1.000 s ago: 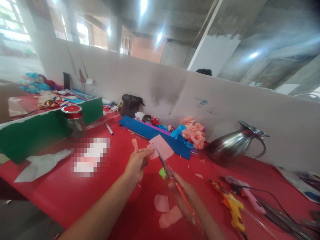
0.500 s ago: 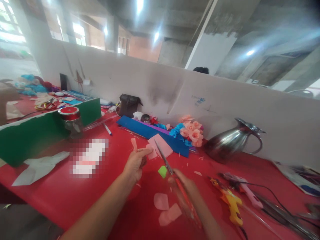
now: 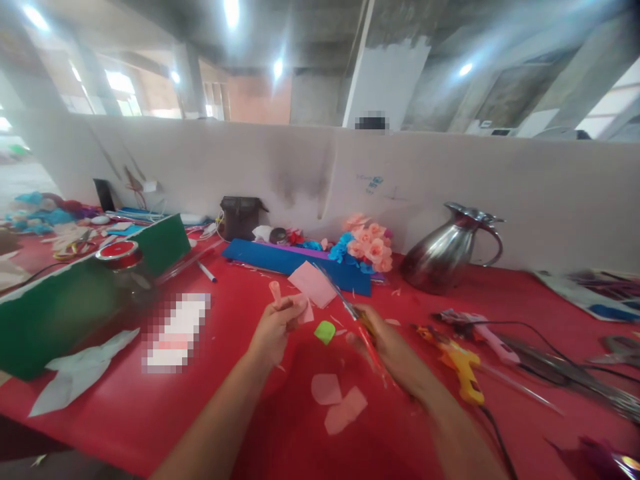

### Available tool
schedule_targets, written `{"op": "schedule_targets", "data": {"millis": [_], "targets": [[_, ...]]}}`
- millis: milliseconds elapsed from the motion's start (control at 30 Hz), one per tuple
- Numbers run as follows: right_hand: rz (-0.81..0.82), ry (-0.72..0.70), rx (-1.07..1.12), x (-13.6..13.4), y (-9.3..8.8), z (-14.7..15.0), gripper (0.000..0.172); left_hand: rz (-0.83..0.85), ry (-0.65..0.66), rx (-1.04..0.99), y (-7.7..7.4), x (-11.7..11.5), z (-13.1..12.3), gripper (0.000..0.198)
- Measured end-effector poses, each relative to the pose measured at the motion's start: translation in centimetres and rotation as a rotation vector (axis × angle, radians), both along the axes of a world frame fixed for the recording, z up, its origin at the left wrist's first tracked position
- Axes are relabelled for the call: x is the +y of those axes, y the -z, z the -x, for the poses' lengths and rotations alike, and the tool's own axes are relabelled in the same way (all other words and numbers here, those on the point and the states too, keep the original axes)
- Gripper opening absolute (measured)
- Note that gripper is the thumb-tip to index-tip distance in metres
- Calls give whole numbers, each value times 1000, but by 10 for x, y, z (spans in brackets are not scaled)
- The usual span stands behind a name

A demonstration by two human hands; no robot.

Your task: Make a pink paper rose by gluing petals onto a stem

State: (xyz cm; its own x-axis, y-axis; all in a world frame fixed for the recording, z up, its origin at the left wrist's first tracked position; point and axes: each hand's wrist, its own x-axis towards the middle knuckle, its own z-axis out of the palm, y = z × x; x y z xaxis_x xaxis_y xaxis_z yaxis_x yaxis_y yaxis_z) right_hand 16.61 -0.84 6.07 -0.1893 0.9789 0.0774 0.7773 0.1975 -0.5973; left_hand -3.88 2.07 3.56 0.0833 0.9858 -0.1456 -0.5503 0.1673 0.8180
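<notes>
My left hand (image 3: 275, 327) pinches a small pink paper piece (image 3: 305, 309); a rolled pink strip (image 3: 275, 291) stands up from the same fist. My right hand (image 3: 385, 343) is wrapped around red-handled scissors (image 3: 367, 341), slightly blurred, with the blades pointing up and left. Those blades pass in front of the right edge of a pink paper square (image 3: 313, 283), apart from the piece in my left hand. Between my hands lies a bright green paper piece (image 3: 325, 332). Cut pink petal shapes (image 3: 326, 389) rest on the red table (image 3: 280, 427) below.
A blue board (image 3: 260, 257) lies behind, with paper flowers (image 3: 373, 247) beside it. At right are a steel jug (image 3: 440, 257), a yellow glue gun (image 3: 465, 373) with its cord, and a pink glue gun (image 3: 495, 340). A red-lidded jar (image 3: 123, 267) stands by a green board (image 3: 45, 333) at left.
The camera view has turned right and levelled, shifting the background left. The scissors remain in my right hand, moved slightly away from my left hand, which keeps its pink paper.
</notes>
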Motion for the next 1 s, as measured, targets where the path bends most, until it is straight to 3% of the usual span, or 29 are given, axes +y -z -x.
{"op": "schedule_targets", "data": {"millis": [100,333,767,1000], "targets": [[-46,-103,86,-9,-4,15,49,5,-39,-23,1,0,2,26],[-278,-128,-39,-10,1,22,46,-48,-31,-4,-7,-5,3,18],[-292,-146,-34,-10,0,19,43,-98,31,41,-12,-9,5,13],[-137,-113,103,-11,-4,22,34,-64,17,4,-13,-8,4,17]]}}
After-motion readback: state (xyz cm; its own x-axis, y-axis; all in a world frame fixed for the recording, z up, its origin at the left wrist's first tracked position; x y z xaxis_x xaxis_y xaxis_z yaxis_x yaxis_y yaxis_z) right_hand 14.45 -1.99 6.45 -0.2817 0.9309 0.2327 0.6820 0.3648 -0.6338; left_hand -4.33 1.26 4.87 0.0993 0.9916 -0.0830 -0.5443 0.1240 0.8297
